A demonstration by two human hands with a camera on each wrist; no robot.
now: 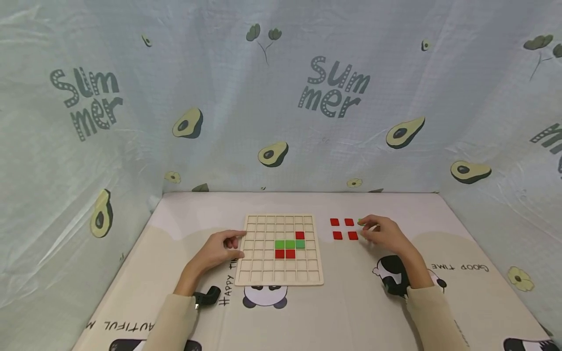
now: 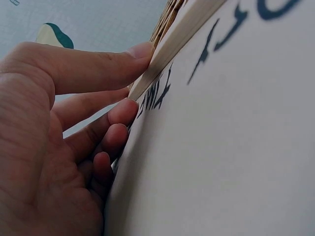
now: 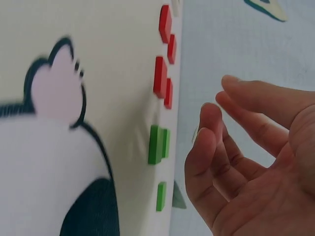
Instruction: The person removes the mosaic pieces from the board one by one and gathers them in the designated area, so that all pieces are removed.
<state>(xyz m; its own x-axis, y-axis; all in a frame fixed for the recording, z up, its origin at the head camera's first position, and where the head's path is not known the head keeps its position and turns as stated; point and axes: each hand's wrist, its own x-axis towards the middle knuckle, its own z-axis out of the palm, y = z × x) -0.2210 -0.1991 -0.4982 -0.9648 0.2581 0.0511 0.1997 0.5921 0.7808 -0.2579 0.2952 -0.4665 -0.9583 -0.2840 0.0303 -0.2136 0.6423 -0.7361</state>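
Note:
A square wooden grid board [image 1: 259, 273] lies flat on the table, with several red and green square tiles seated in its cells. My left hand [image 1: 219, 247] rests at the board's left edge; its thumb and index finger touch the rim, and in the left wrist view a digit [image 2: 108, 69] presses the board's side. To the right of the board lie red tiles [image 1: 337, 235] in two rows. Just above the right end of these rows hovers my right hand [image 1: 384, 235], fingers loosely bent, with nothing visible between them. Below its fingertips, in the right wrist view, are green tiles [image 3: 154, 145], mostly hidden from the head view.
A patterned cloth covers the table [image 1: 342, 312], and printed sheeting forms a back wall [image 1: 219, 97] and side walls. Each forearm wears a sleeve, and a black device [image 1: 208, 296] sits at the left wrist.

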